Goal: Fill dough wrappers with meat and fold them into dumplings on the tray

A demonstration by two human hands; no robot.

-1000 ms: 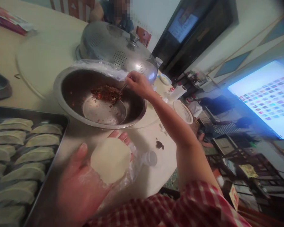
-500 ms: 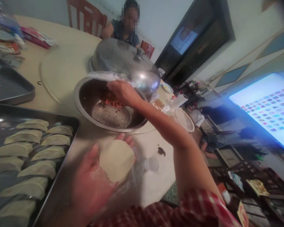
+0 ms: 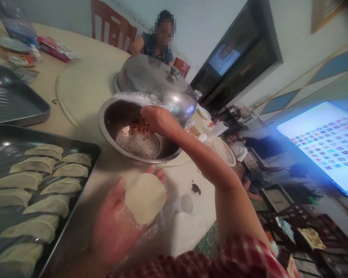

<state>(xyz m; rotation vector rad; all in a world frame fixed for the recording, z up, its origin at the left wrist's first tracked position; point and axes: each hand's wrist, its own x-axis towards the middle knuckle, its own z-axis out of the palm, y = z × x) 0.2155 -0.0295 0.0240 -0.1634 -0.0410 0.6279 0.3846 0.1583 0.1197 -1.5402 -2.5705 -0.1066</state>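
Observation:
A round dumpling wrapper (image 3: 145,199) lies flat across the palm and fingers of my floury left hand (image 3: 116,224), palm up over the table. My right hand (image 3: 159,121) is over the right side of a steel bowl (image 3: 104,129), its fingers curled closed. Whatever it may hold is hidden behind the fingers and cannot be made out. Just left of those fingers, a small heap of chopped reddish filling (image 3: 140,127) sits in the bowl. Clear plastic wrap (image 3: 136,98) covers the bowl's far rim. To the left, folded dumplings (image 3: 33,165) lie in rows on a dark metal tray (image 3: 87,146).
Behind the bowl stands a perforated steel dome lid (image 3: 159,83). A second tray (image 3: 20,102) is at the far left, near a tub (image 3: 16,52). A small translucent cup (image 3: 186,203) lies right of my left hand. A person (image 3: 155,42) sits across the table.
The view has shifted slightly, so most things sit a little lower and farther right. My right hand has stayed at the bowl, and more of the filling shows now. The wrapper remains on my left palm.

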